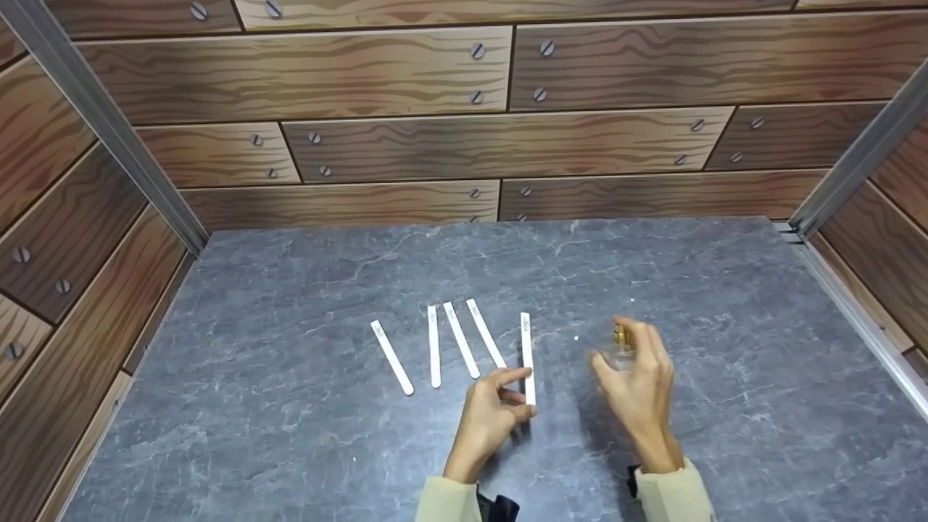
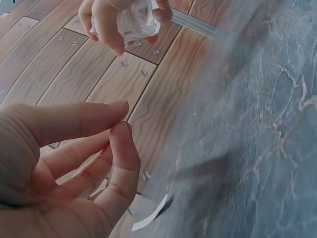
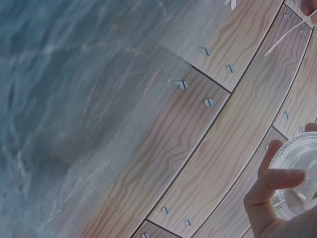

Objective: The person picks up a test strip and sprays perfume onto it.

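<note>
My left hand (image 1: 487,412) pinches a white paper test strip (image 1: 527,344) by its lower part. The strip points away from me, with small dark writing at its far end. To its right, my right hand (image 1: 639,380) holds a small clear glass perfume bottle (image 1: 620,336) with a gold neck. The bottle's clear glass (image 2: 140,22) shows between the fingers in the left wrist view. In the right wrist view its round ribbed glass end (image 3: 283,171) faces the camera, with thumb and fingers around it. A gap of table separates the two hands.
Several more white strips (image 1: 392,359) lie side by side on the grey marbled table (image 1: 275,435), left of the hands; the nearest (image 1: 484,330) is partly behind the left hand. Wood-patterned walls (image 1: 391,145) with metal corner rails (image 1: 848,163) enclose the table.
</note>
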The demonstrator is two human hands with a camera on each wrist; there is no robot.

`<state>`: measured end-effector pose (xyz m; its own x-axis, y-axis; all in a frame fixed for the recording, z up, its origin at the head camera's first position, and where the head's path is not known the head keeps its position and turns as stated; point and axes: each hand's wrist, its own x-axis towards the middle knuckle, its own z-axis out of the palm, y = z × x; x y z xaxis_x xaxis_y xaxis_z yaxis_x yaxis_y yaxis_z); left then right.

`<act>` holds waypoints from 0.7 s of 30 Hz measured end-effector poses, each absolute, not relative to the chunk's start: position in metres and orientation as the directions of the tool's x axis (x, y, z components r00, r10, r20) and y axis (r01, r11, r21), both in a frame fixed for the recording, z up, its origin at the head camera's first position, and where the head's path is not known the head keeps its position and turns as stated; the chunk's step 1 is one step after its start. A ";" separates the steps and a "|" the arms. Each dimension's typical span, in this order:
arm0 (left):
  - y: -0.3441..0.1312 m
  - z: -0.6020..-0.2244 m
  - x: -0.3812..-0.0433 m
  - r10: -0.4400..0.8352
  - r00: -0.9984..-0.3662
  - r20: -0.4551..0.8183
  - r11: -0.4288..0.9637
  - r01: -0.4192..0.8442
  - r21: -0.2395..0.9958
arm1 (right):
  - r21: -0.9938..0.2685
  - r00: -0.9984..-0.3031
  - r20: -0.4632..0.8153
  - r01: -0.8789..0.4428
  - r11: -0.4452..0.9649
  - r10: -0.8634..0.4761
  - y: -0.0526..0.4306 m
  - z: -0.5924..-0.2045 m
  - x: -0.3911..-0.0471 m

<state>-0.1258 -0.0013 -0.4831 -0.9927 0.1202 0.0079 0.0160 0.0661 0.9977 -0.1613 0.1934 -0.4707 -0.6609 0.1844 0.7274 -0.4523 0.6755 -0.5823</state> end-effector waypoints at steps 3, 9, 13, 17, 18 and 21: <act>0.002 -0.484 -0.132 0.120 -0.993 0.002 0.090 0.013 0.996 | -0.583 -0.663 0.725 -0.448 0.678 0.185 0.194 -0.470 -0.162; 0.008 -0.488 -0.144 0.088 -0.996 -0.025 0.107 -0.015 0.994 | -0.578 -0.662 0.728 -0.451 0.680 0.180 0.194 -0.471 -0.163; 0.013 -0.491 -0.151 0.083 -0.996 -0.034 0.103 -0.025 0.994 | -0.582 -0.670 0.719 -0.439 0.685 0.182 0.194 -0.471 -0.162; 0.017 -0.496 -0.156 0.084 -0.996 -0.034 0.090 -0.027 0.996 | -0.587 -0.676 0.713 -0.431 0.686 0.185 0.194 -0.472 -0.163; 0.017 -0.496 -0.157 0.082 -0.996 -0.030 0.087 -0.023 0.996 | -0.589 -0.677 0.712 -0.429 0.685 0.188 0.195 -0.472 -0.163; 0.018 -0.498 -0.159 0.072 -0.997 -0.020 0.071 -0.015 0.997 | -0.597 -0.681 0.706 -0.423 0.681 0.196 0.195 -0.473 -0.163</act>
<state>-0.1592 0.0179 -0.4980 -0.9972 0.0720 -0.0199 -0.0148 0.0710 0.9974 -0.1628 0.1949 -0.4735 -0.6807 0.1959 0.7059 -0.4232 0.6814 -0.5972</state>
